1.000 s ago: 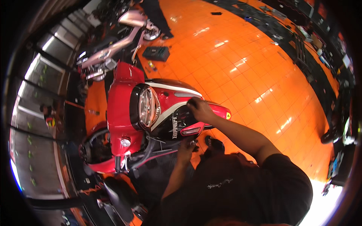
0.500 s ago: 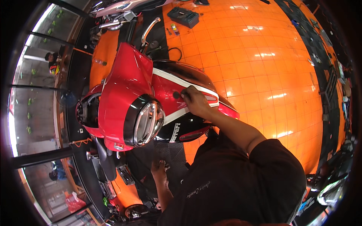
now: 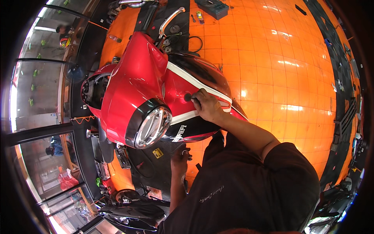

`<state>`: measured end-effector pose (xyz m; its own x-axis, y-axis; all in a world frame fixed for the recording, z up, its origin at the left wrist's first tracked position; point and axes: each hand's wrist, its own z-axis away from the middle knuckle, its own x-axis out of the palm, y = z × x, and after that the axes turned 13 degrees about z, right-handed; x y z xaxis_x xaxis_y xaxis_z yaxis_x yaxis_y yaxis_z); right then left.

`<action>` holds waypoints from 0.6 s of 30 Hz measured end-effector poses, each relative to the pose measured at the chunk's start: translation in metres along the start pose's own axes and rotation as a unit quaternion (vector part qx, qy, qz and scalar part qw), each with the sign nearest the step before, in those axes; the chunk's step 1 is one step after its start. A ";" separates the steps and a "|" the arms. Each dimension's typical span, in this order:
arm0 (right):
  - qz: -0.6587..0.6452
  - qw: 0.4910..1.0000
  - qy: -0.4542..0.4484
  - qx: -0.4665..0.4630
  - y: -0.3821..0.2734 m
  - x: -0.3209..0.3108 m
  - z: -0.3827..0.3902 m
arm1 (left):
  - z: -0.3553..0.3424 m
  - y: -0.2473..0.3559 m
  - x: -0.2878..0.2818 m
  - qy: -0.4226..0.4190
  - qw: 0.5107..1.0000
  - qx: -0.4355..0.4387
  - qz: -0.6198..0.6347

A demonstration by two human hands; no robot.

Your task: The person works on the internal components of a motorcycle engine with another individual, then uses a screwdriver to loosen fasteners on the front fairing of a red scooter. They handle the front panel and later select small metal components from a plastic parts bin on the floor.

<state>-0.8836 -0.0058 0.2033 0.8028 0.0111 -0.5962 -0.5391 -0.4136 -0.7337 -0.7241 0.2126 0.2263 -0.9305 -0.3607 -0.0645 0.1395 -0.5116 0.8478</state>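
The scooter's red front panel (image 3: 132,84) is glossy painted plastic, smooth and reflective, with a chrome-ringed clear headlight (image 3: 152,126). The orange tiled floor (image 3: 272,58) shines, the brake lever (image 3: 171,17) is bright metal, and the person's dark shirt (image 3: 241,191) is matt cloth.

our right hand (image 3: 206,106) on the scooter's front panel (image 3: 183,93), just right of its headlight (image 3: 152,126), our left hand (image 3: 180,158) below it over the footboard (image 3: 150,163), a toolbox (image 3: 212,7) on the tiled floor (image 3: 272,70) far ahead of us, glass doors (image 3: 43,97) to our left
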 end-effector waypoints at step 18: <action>-0.030 0.998 0.055 -0.020 0.008 0.012 0.005 | 0.017 -0.029 0.000 0.017 0.998 -0.013 0.060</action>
<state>-0.8801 -0.0043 0.1887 0.8571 -0.0617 -0.5114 -0.4810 -0.4511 -0.7517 -0.7342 0.2402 0.2106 -0.8944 -0.4469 0.0189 0.2588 -0.4825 0.8368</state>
